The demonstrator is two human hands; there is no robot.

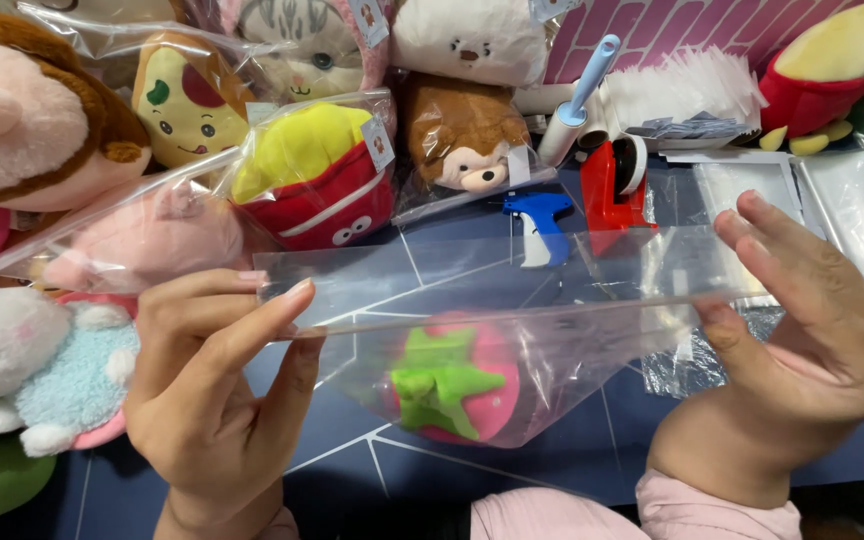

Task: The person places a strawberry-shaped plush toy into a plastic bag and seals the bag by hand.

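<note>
Strawberry plush [452,385] sits in clear bag [552,350]; left hand [217,385] and right hand [812,330] pinch its flap, better kept level and taut.

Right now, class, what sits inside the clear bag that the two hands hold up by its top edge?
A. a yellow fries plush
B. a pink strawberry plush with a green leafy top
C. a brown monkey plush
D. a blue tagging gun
B: the clear bag pinched by the left hand and right hand holds a pink strawberry plush with green leaves.

Clear plastic bag [512,320] mid-frame; bagged plush toys [312,175] with white tags [379,143] at upper left.
</note>
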